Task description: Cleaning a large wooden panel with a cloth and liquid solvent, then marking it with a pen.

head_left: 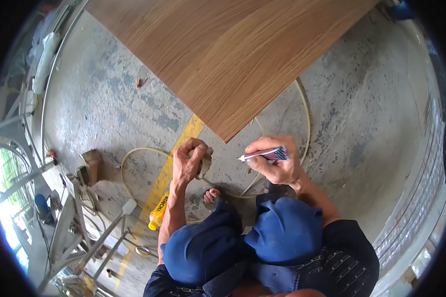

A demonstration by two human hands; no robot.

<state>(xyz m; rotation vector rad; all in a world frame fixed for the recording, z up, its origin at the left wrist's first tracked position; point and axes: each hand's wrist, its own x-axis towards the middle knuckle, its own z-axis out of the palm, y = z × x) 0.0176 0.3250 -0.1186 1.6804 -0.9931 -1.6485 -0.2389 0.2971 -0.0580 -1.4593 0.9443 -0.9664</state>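
My left hand (187, 161) is closed round a crumpled greyish-brown rag (204, 162), part of it showing past the fingers. In my right hand (277, 166) is a small dark tube with a white pointed nozzle (267, 154), gripped between thumb and fingers, its tip turned left toward the rag. The two hands are apart. Just beyond them lies the near corner of a wood-grain board (228, 74), raised above the floor. Neither hand touches it.
A pale hose (305, 106) loops over the worn concrete floor (352, 123), crossing a yellow painted line (158, 190). By my left forearm lies a yellow bottle (158, 213). Metal frames (104, 237) stand at the left. Long plastic-wrapped pieces (411, 213) line the right side.
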